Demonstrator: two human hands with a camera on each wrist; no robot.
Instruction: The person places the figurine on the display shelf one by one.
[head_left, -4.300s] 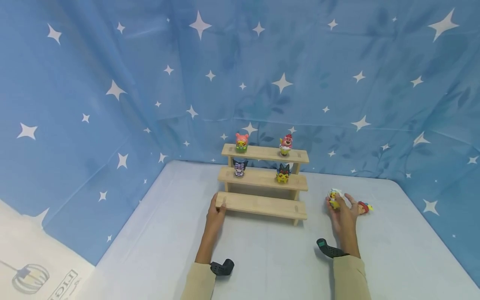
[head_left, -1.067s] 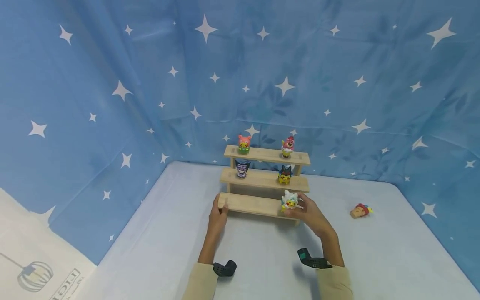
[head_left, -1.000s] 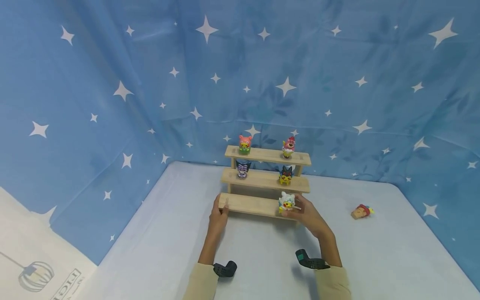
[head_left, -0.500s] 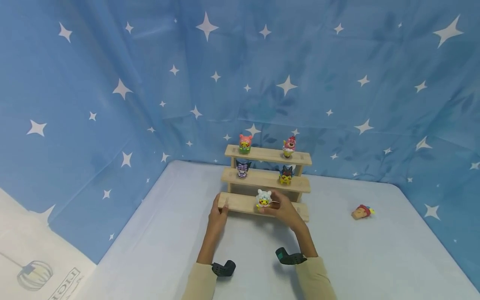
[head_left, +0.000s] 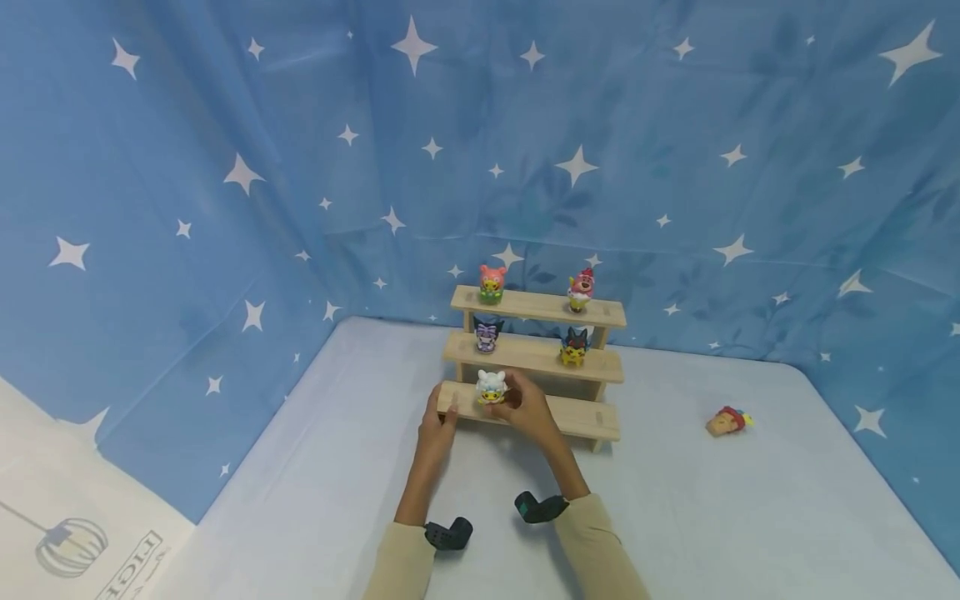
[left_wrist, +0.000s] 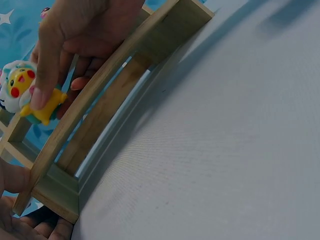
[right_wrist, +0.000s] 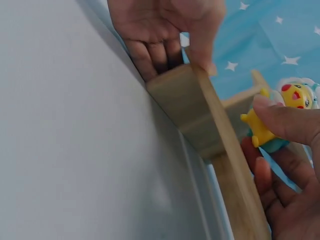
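My right hand pinches a small yellow figurine with a white hood between thumb and fingers. It is close over the left part of the lowest step of a three-tier wooden display stand. In the right wrist view the figurine shows red cheeks and an open mouth, with my thumb across its body. My left hand grips the left end of that lowest step, thumb on top and fingers beneath. The left wrist view shows this left thumb on the board's end.
On the top step stand a pink-hooded figurine and a red-hatted pink one. The middle step bears a purple-and-black figurine and a black-eared yellow one. Another figurine with a red cap lies on the white table at right.
My right hand first held the figurine over the table at right, then brought it left across the lowest step to near its left end. My left hand keeps its grip on the stand.
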